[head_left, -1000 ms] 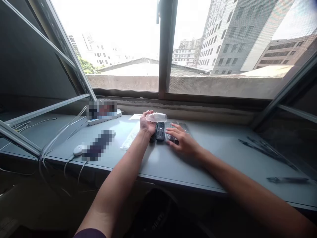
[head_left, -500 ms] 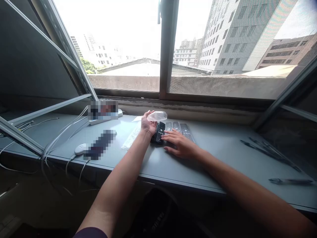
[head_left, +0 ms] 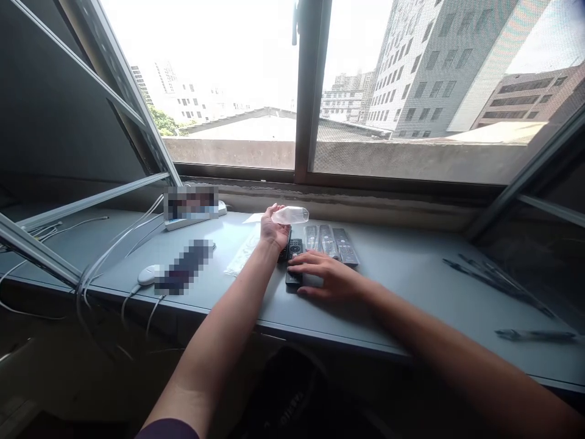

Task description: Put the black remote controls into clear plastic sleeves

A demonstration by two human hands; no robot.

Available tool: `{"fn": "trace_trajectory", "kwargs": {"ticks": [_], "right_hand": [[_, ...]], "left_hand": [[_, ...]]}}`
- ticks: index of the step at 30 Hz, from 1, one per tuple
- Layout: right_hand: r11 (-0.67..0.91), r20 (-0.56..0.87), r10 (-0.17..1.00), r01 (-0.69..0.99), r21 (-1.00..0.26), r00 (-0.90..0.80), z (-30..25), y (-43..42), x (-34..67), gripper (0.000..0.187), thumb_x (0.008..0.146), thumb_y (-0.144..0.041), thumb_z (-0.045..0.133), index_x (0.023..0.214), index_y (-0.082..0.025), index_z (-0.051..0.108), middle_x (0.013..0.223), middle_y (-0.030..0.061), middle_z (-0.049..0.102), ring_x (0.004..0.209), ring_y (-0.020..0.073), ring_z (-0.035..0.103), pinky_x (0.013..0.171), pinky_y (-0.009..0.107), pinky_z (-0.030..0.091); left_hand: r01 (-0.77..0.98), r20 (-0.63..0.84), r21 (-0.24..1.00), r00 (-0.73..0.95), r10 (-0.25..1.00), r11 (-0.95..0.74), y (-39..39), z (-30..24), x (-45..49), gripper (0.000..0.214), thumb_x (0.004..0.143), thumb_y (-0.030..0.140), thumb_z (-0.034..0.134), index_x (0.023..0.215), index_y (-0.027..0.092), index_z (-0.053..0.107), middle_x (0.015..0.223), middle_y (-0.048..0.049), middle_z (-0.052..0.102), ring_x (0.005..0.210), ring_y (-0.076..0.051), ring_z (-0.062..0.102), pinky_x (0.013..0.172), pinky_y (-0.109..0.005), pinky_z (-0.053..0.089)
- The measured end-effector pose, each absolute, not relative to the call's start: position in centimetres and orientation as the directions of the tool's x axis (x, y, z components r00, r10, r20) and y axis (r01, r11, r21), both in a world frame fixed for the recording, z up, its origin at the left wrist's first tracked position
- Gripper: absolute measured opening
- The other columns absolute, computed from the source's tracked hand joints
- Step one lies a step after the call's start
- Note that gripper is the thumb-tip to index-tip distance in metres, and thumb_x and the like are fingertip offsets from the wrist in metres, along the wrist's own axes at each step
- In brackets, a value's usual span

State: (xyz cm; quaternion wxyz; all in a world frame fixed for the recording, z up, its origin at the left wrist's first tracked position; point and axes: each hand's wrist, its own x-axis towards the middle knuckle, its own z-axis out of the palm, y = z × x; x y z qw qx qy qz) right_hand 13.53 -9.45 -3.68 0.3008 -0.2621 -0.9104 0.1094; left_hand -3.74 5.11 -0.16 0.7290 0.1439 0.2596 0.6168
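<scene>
My left hand (head_left: 274,230) is closed on a clear plastic sleeve (head_left: 292,214), which sticks out to the right above the desk. My right hand (head_left: 322,273) lies over a black remote control (head_left: 295,245), fingers across its middle and thumb by its lower right side. Another dark remote control (head_left: 283,251) shows partly between my left wrist and that remote. Just past my right hand, several remotes in clear sleeves (head_left: 325,239) lie side by side, the rightmost one (head_left: 346,245) slightly apart.
Clear plastic packaging (head_left: 242,253) lies left of my left forearm. Farther left are a blurred-out dark object (head_left: 185,267), a round white charger (head_left: 147,275), cables (head_left: 98,259) and a white power strip (head_left: 196,217). Pens (head_left: 534,335) lie on the right; metal frames flank the desk (head_left: 402,292).
My right hand has come nearer the desk's front edge, drawing the black remote control along with it, away from the other dark remote. My left hand stays in place with the plastic sleeve.
</scene>
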Motion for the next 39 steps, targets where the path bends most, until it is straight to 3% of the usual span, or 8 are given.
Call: {"fn": "trace_trajectory", "kwargs": {"ticks": [3,8,13,24,28,31,34,39], "right_hand": [[0.856,0.503,0.517,0.401,-0.327,-0.693,-3.7,-9.5,13.3,0.051,0.103,-0.035,0.079,0.153,-0.032,0.069,0.148,0.0123,0.072,0.14,0.0331,0.065,0.118,0.056,0.057],[0.877,0.516,0.481,0.386,-0.286,-0.709,-3.9,-9.4,12.6,0.038,0.109,-0.035,0.069,0.147,-0.033,0.072,0.141,0.0094,0.077,0.138,0.0334,0.065,0.119,0.059,0.055],[0.881,0.537,0.464,0.302,-0.365,-0.704,-3.2,-10.2,12.0,0.032,0.113,-0.032,0.061,0.143,-0.027,0.071,0.133,0.0135,0.078,0.135,0.031,0.066,0.114,0.053,0.06],[0.779,0.694,0.626,0.328,-0.534,-0.356,-1.9,-10.7,12.7,0.01,0.107,-0.034,0.072,0.102,-0.027,0.078,0.104,0.009,0.082,0.12,0.0317,0.075,0.107,0.056,0.062],[0.678,0.649,0.728,0.368,-0.636,-0.221,-2.4,-9.4,14.0,0.014,0.103,-0.038,0.077,0.097,-0.026,0.081,0.111,0.01,0.082,0.129,0.0317,0.073,0.113,0.055,0.06],[0.58,0.594,0.799,0.384,-0.718,-0.095,-2.6,-8.4,15.3,0.019,0.098,-0.043,0.081,0.095,-0.024,0.084,0.147,0.0136,0.07,0.142,0.033,0.065,0.117,0.054,0.058],[0.504,0.532,0.847,0.29,-0.814,0.019,-2.6,-7.5,16.6,0.022,0.091,-0.044,0.089,0.098,-0.023,0.085,0.166,0.0137,0.056,0.158,0.0361,0.052,0.126,0.055,0.051],[0.262,0.263,0.965,-0.151,-0.953,0.011,-2.5,-6.9,17.6,0.045,0.089,-0.041,0.092,0.128,-0.026,0.075,0.155,0.0122,0.07,0.137,0.0314,0.073,0.127,0.057,0.051]], "left_hand": [[-0.822,-0.204,0.535,0.102,0.974,0.198,5.1,-0.2,-3.7,0.012,0.097,0.027,0.075,0.102,0.017,0.073,0.092,-0.0052,0.076,0.074,-0.015,0.072,0.061,-0.023,0.052],[-0.828,-0.207,0.525,0.101,0.973,0.198,5.1,-0.3,-3.7,0.012,0.096,0.026,0.075,0.104,0.018,0.072,0.089,-0.0044,0.075,0.073,-0.015,0.072,0.06,-0.023,0.053],[-0.826,-0.208,0.528,0.1,0.973,0.198,5.2,-0.3,-3.8,0.01,0.097,0.027,0.075,0.1,0.018,0.072,0.087,-0.004,0.074,0.072,-0.014,0.071,0.06,-0.023,0.052],[-0.886,-0.162,0.438,0.086,0.983,0.15,5.0,0.2,-4.1,0.013,0.098,0.032,0.073,0.101,0.019,0.071,0.09,-0.0037,0.075,0.075,-0.015,0.073,0.067,-0.024,0.057],[-0.902,-0.153,0.416,0.054,0.987,0.114,5.1,0.4,-4.3,0.015,0.098,0.033,0.072,0.104,0.019,0.072,0.091,-0.0043,0.075,0.076,-0.015,0.074,0.067,-0.023,0.058],[-0.898,-0.157,0.423,0.061,0.986,0.123,5.2,0.2,-4.2,0.017,0.098,0.034,0.073,0.108,0.019,0.072,0.092,-0.0045,0.075,0.076,-0.015,0.074,0.066,-0.023,0.059],[-0.892,-0.144,0.434,0.072,0.987,0.128,5.1,-0.1,-3.9,0.017,0.098,0.032,0.075,0.11,0.02,0.072,0.093,-0.0034,0.075,0.073,-0.014,0.073,0.066,-0.022,0.059],[-0.885,-0.14,0.439,0.1,0.985,0.152,4.5,0.0,-3.3,0.015,0.099,0.03,0.074,0.108,0.018,0.071,0.091,-0.0034,0.073,0.073,-0.014,0.072,0.07,-0.024,0.06]]}}
